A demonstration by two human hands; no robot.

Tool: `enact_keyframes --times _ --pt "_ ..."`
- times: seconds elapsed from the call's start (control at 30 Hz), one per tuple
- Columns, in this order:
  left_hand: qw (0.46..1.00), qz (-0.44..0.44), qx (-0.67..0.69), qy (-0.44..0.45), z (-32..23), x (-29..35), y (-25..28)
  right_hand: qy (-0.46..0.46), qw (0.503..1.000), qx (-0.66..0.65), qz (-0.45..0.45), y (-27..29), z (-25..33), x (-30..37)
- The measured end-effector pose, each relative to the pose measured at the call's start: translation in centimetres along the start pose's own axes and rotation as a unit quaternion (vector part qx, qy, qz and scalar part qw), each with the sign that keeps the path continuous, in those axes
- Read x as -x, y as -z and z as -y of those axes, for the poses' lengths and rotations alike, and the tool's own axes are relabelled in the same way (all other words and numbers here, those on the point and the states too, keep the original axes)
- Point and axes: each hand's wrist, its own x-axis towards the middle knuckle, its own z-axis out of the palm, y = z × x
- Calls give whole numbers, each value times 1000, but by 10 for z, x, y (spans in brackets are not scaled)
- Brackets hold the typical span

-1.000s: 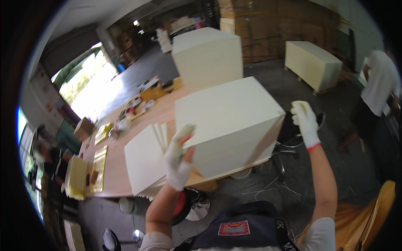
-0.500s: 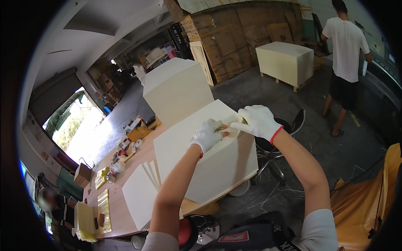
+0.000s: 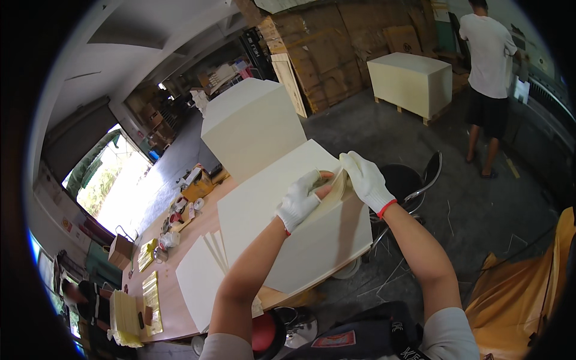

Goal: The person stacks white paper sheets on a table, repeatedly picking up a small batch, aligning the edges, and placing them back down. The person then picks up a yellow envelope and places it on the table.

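Note:
A thick stack of large cream-white paper sheets [image 3: 264,201] lies in front of me on the table. Both my hands wear white knit gloves with red cuff edges. My left hand [image 3: 301,199] rests on top, bare thumb and fingertip curled around the raised edge of some sheets. My right hand [image 3: 363,181] is closed at the near right corner, where several sheets bend upward between the two hands. Its fingertips are partly hidden behind the bent paper.
A taller paper stack [image 3: 255,129] stands beyond, and another sits on a pallet [image 3: 403,108]. Tape rolls and a small carton [image 3: 198,186] lie on the wooden table [image 3: 174,264]. A black stool [image 3: 399,186] stands at the right. One person [image 3: 489,60] stands far right, another [image 3: 93,306] lower left.
My right hand has turned more upright and drawn in over the corner, its fingers now together. My left thumb and fingertip have spread apart a little. The sheets' corner is bent up more.

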Motion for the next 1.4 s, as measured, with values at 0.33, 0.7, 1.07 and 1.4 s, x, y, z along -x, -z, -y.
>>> enact_keyframes --times 0.33,0.7,1.07,1.4 --pt "998 -37 39 -33 0 2 -5 9 1000 5 -11 0 2 5" --pt "992 -26 -125 -7 -10 5 -7 13 999 26 -14 -4 -4 4" --pt "985 -80 -132 -76 -10 7 -10 8 999 29 -11 -4 -6 4" --pt "987 -44 -152 -44 -10 7 -11 14 999 28 -14 -4 -5 6"
